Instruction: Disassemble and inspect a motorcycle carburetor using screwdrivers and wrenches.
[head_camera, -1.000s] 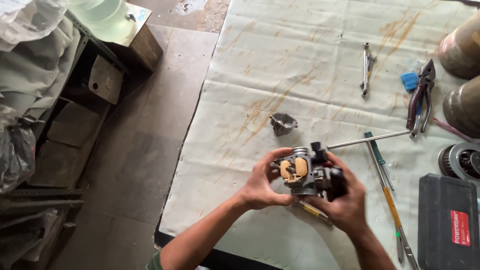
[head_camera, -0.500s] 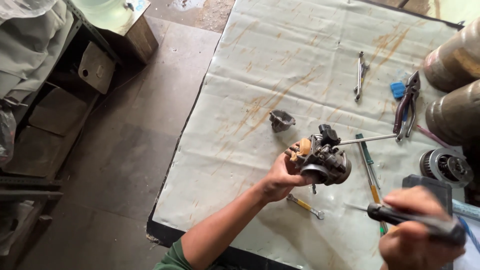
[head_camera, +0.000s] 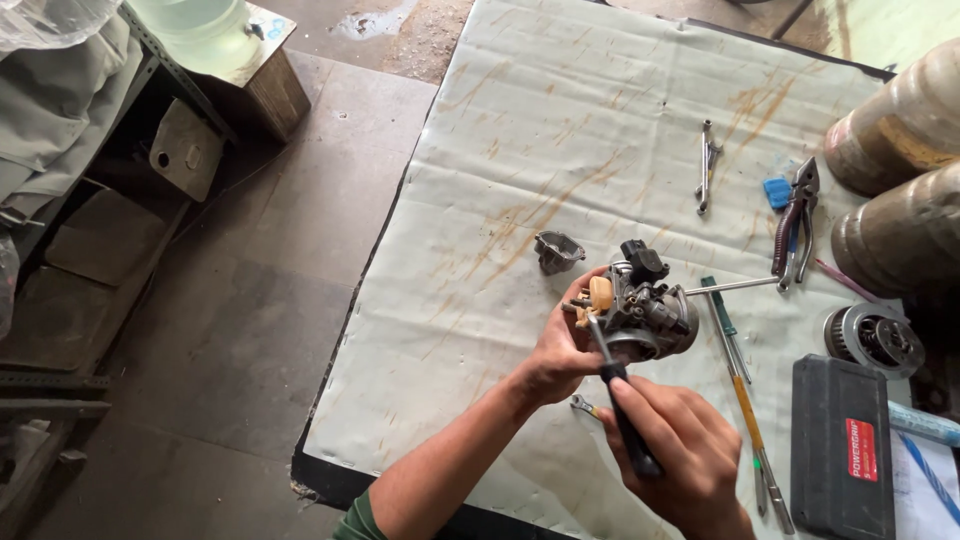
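Observation:
My left hand (head_camera: 556, 352) grips a grey metal carburetor (head_camera: 645, 311) with a tan float on its left side, held just above the pale sheet on the table (head_camera: 500, 160). My right hand (head_camera: 680, 450) is closed around the black handle of a screwdriver (head_camera: 618, 395). Its thin shaft points up and its tip touches the carburetor next to the float. A small grey metal bowl (head_camera: 556, 251) lies on the sheet a little to the upper left of the carburetor.
To the right lie screwdrivers (head_camera: 740, 390), a long metal rod (head_camera: 730, 286), pliers (head_camera: 795, 225), a wrench (head_camera: 705, 165), a black tool case (head_camera: 843, 450), a round metal part (head_camera: 875, 338) and two brown cylinders (head_camera: 900, 180). A tiled floor and shelving (head_camera: 90, 220) lie left of the table.
My right hand let go of the carburetor, picked up a black-handled screwdriver at the right and brought its tip onto the carburetor. My left hand kept hold throughout.

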